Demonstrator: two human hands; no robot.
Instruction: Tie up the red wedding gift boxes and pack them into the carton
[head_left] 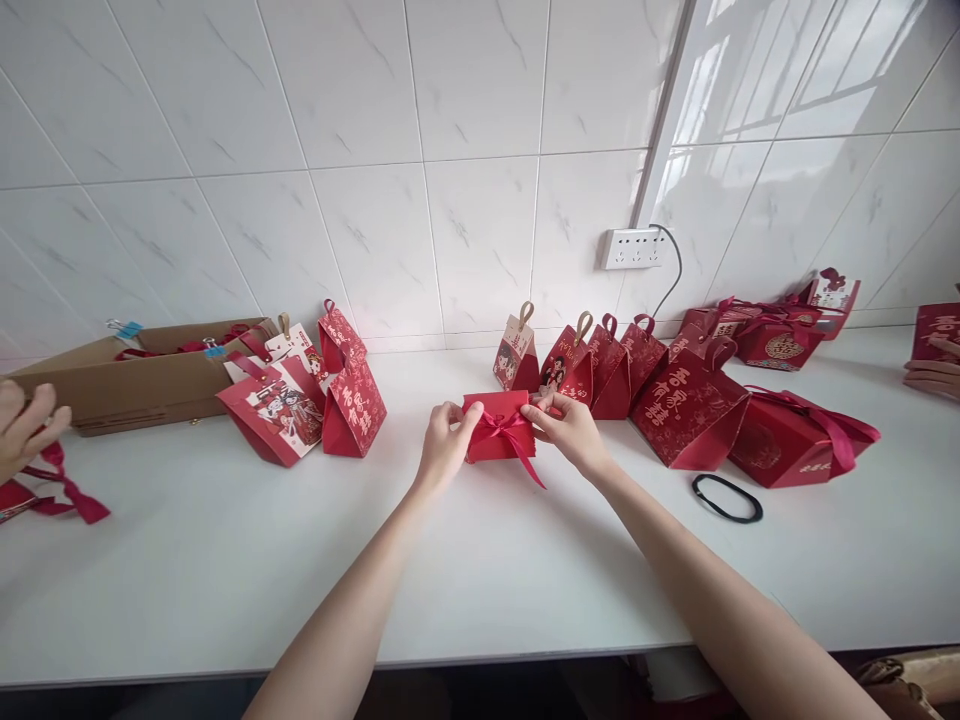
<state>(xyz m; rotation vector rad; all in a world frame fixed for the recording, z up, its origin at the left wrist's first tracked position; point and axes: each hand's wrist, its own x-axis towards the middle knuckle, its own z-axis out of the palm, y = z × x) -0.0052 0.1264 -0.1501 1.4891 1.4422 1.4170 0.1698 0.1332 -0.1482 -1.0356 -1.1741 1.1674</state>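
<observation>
A small red gift box (484, 448) stands on the white table in front of me, with a shiny red ribbon (504, 426) tied in a bow across its front. One ribbon tail hangs down to the lower right. At the box's left upper edge, the thumb and fingers of my left hand (448, 440) are pinched on the left loop of the bow. My right hand (568, 428) pinches the right loop at the opposite edge. The fingers partly cover both loops. Just behind stands a red and cream box (516, 358) with a tan loop handle.
Red gift boxes (690, 410) stand along the right, near a black band (727, 498). More boxes (354, 410) stand left, beside a cardboard carton (150, 385) holding red ribbons. Another person's hand (26, 425) is at the far left, another (934, 375) far right. A power strip (634, 249) is on the wall.
</observation>
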